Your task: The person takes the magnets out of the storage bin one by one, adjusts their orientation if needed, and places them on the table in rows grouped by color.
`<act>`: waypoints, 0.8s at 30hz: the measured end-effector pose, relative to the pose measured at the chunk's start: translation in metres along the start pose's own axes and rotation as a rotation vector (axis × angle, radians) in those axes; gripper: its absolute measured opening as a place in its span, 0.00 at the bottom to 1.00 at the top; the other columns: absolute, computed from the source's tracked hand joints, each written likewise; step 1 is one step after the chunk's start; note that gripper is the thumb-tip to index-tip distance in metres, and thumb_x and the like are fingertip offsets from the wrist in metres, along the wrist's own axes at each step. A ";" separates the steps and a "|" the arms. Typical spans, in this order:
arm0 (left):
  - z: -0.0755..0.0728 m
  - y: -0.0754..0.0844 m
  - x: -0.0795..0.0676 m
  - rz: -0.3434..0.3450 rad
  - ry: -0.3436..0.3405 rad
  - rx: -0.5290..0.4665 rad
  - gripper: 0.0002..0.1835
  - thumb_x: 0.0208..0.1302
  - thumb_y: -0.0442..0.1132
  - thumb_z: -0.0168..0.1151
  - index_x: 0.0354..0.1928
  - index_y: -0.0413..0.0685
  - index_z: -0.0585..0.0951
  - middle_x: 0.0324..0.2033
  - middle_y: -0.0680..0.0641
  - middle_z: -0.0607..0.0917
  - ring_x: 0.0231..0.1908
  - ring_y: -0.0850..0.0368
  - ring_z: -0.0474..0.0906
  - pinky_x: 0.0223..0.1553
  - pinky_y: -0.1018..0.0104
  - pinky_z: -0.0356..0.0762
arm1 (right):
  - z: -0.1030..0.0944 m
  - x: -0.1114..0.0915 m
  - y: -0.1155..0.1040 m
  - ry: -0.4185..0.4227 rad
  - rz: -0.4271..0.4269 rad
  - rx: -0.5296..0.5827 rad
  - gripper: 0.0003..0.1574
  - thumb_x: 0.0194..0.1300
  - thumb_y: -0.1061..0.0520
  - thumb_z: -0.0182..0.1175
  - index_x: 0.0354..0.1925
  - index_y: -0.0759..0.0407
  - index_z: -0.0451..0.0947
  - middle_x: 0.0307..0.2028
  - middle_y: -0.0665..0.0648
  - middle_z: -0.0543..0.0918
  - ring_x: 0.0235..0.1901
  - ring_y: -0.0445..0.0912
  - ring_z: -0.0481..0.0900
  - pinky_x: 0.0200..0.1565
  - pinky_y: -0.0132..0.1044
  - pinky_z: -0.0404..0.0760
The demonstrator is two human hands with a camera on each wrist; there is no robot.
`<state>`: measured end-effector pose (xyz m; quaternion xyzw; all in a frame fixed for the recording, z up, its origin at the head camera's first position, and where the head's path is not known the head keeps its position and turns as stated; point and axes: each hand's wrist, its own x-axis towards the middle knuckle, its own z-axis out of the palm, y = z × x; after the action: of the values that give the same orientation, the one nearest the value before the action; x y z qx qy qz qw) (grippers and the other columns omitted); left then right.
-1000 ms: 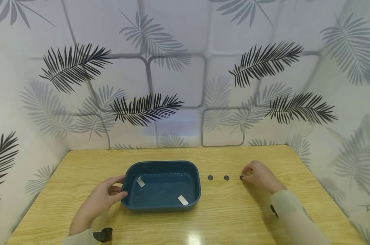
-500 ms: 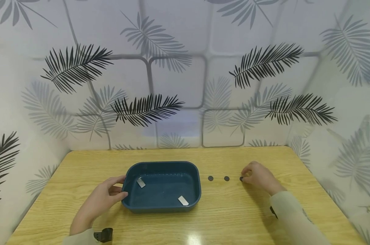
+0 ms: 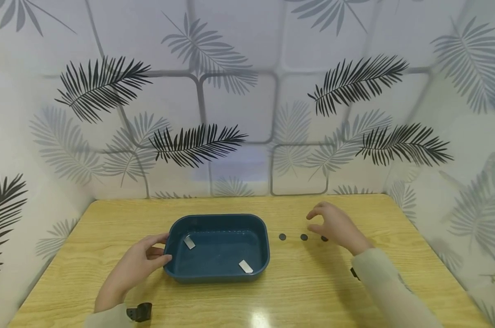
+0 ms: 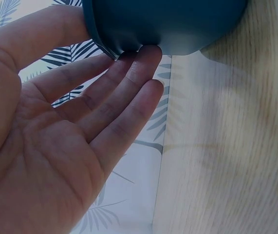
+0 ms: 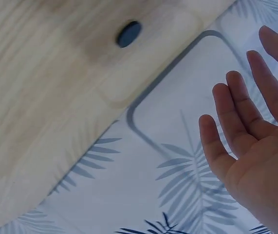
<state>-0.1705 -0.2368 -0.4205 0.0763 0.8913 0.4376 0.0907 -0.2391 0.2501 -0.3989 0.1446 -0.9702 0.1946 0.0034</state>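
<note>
Leaf-patterned walls (image 3: 239, 109) back the table (image 3: 296, 282); toward its right edge I see three dark discs (image 3: 304, 237), rowed leftward from below the nearer right hand (image 3: 335, 224) — fingertips apart — while the left hand (image 3: 134, 262), fingers loose, touches the blue tub (image 3: 216, 257).

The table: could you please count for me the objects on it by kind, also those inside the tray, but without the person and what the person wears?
Blue tray: 1
Small white pieces in the tray: 2
Dark round discs beside the tray: 3
Total: 6
</note>
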 end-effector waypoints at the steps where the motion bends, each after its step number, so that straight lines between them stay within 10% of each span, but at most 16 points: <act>1: 0.000 0.000 0.000 0.004 -0.001 0.002 0.35 0.71 0.40 0.67 0.75 0.36 0.67 0.69 0.32 0.73 0.59 0.39 0.81 0.53 0.55 0.88 | -0.001 0.001 -0.004 0.005 -0.003 0.002 0.16 0.67 0.56 0.70 0.51 0.61 0.86 0.58 0.66 0.81 0.60 0.65 0.79 0.62 0.62 0.79; 24: -0.001 -0.002 0.001 0.022 -0.007 -0.009 0.36 0.72 0.39 0.66 0.75 0.33 0.65 0.70 0.30 0.72 0.59 0.38 0.81 0.53 0.54 0.88 | 0.013 0.018 -0.091 -0.015 -0.244 -0.011 0.14 0.64 0.55 0.73 0.48 0.57 0.87 0.52 0.57 0.84 0.54 0.55 0.83 0.58 0.51 0.84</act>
<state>-0.1719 -0.2386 -0.4217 0.0872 0.8880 0.4425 0.0893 -0.2302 0.1600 -0.3756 0.2630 -0.9464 0.1865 0.0207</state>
